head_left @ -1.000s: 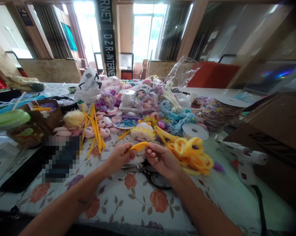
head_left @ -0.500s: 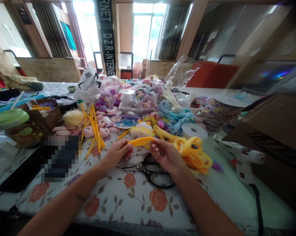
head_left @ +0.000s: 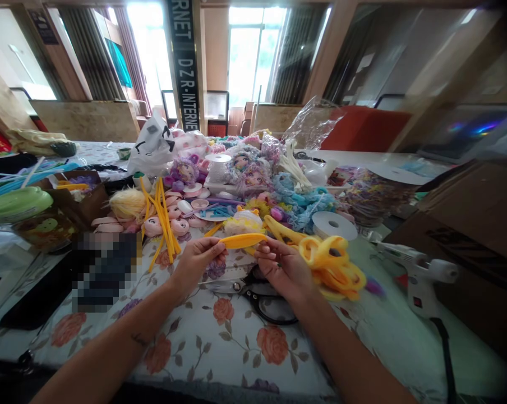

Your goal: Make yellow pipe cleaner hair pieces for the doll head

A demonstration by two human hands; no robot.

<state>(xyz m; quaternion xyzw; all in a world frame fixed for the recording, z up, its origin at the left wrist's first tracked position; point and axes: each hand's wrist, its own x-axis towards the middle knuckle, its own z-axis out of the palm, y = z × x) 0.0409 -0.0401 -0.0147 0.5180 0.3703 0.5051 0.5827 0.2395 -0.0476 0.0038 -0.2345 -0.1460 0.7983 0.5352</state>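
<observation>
A short yellow fabric strip point(head_left: 243, 241) is stretched level between my two hands above the table. My left hand point(head_left: 198, 257) pinches its left end between thumb and fingers. At the other end, my right hand point(head_left: 282, 264) grips the strip with its fingertips. Black-handled scissors point(head_left: 270, 306) lie on the flowered cloth just below, partly covered by my right hand. Beyond the strip sits a doll piece with pale yellow frills point(head_left: 242, 221). A looped bundle of yellow fabric tubing point(head_left: 333, 264) lies right of my right hand.
Yellow strips point(head_left: 163, 224) lie over several doll heads point(head_left: 179, 226) at left. A white glue gun point(head_left: 425, 275) and a cardboard box point(head_left: 468, 224) stand at right. A white spool point(head_left: 334, 224) lies behind the tubing. A jar with a green lid point(head_left: 18, 205) is far left.
Both hands keep hold of the yellow strip in nearly the same place. The fingers of my left hand have shifted slightly, and the whole view has moved a little.
</observation>
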